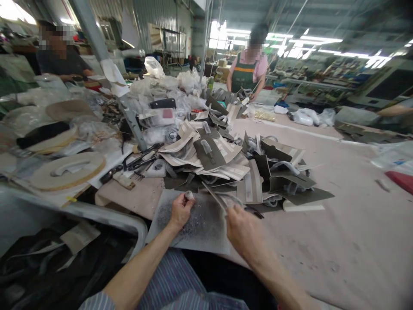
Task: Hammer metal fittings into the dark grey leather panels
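In the head view I saw a grey, speckled mat [200,234] lying flat at the table's near edge. A heap [226,159] of stiff olive and cream cut-outs sat at 12 o'clock from it. Bare tan tabletop [322,241] lay open toward 3 o'clock. The left hand [180,211] pinched a small pale bit [189,196] over the mat, and the right hand [240,228] was closed round scissors [213,195].

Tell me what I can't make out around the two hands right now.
Head view only:
1. small pale piece pinched by the left hand: too small to identify.
2. right hand, its grip on the thin strip: hidden by the hand's own back.
3. dark tool beside it: partly covered by that hand, blurred.
4. pile of cut pieces, lower layers: buried under the top ones.
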A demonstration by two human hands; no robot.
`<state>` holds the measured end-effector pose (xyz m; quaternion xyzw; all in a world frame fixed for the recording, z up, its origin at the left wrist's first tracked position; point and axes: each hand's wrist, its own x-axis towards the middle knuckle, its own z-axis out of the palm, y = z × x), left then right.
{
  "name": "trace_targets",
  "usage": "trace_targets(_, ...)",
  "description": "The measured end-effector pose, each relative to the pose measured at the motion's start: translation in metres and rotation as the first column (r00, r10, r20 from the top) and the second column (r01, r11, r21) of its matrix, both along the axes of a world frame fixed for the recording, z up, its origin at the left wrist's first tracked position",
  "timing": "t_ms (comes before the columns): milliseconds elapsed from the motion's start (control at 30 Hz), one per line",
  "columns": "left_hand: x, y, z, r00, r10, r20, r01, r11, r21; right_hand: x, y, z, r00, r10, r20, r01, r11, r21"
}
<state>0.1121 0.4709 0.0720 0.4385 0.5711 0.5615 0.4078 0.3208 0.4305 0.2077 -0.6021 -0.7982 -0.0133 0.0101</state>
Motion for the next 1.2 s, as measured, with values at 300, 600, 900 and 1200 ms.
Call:
trace_targets(300, 0.003, 0.0, 0.014, 0.999, -0.041, -0.001, 0.041, 0.998, 0.056, -0.076, -0.101, -0.072, 0.945, 0.161, -0.286, -0.185, 0.981, -0.058)
trace_targets(600, 0.026, 0.015, 0.004, 0.963, -0.255, 0.083, 0.256, 0.967, -0.003, -0.033, -0.056, -0.081, 0.715, -0.301, -0.63, 0.073, 0.93, -0.361)
trace_targets(900, 0.015, 0.012, 0.006, 0.901, -0.401, 0.165, 0.405, 0.914, 0.007, -0.062, -0.067, -0.091, 0.577, -0.428, -0.696, 0.077, 0.877, -0.475)
trace_targets(1200, 0.014, 0.01, 0.006, 0.882, -0.45, 0.136, 0.454, 0.891, 0.001, -0.05, -0.06, -0.084, 0.702, -0.414, -0.58, 0.085, 0.857, -0.508)
